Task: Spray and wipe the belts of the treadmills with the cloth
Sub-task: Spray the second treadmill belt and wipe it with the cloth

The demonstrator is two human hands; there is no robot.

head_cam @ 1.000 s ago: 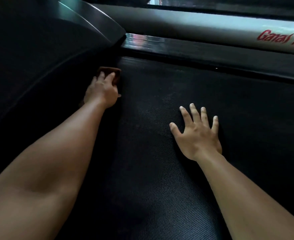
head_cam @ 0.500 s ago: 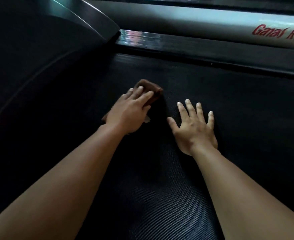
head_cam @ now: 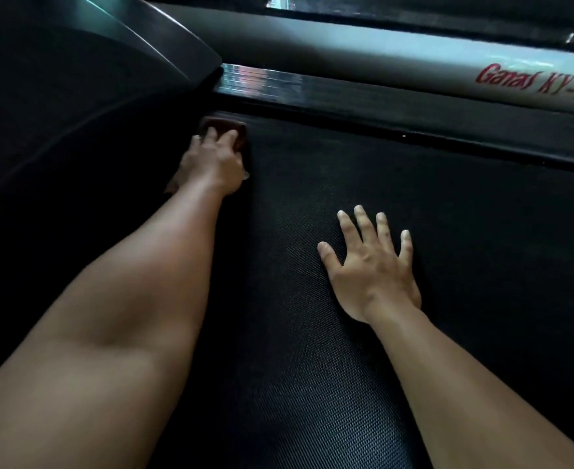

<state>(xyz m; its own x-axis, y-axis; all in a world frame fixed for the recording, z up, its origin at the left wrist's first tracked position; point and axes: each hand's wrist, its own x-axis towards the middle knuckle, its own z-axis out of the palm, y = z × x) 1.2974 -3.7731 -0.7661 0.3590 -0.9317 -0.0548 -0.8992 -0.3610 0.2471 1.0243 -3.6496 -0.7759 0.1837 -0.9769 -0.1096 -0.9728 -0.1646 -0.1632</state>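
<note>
The black textured treadmill belt (head_cam: 464,238) fills most of the head view. A small brown cloth (head_cam: 239,129) lies on the belt's far left corner, where the belt meets the motor cover. My left hand (head_cam: 214,164) lies on top of it, fingers laid forward over the cloth and pressing it onto the belt. Most of the cloth is hidden under that hand. My right hand (head_cam: 373,265) rests flat on the middle of the belt with fingers spread, holding nothing.
The dark curved motor cover (head_cam: 92,69) rises at the left. A glossy black side rail (head_cam: 363,103) runs along the belt's far edge. Behind it lies a pale grey frame bar (head_cam: 363,55) with red lettering at the right.
My left hand has slid the cloth from beside the right hand back out to the belt's far left corner. The right hand has stayed flat on the belt.
</note>
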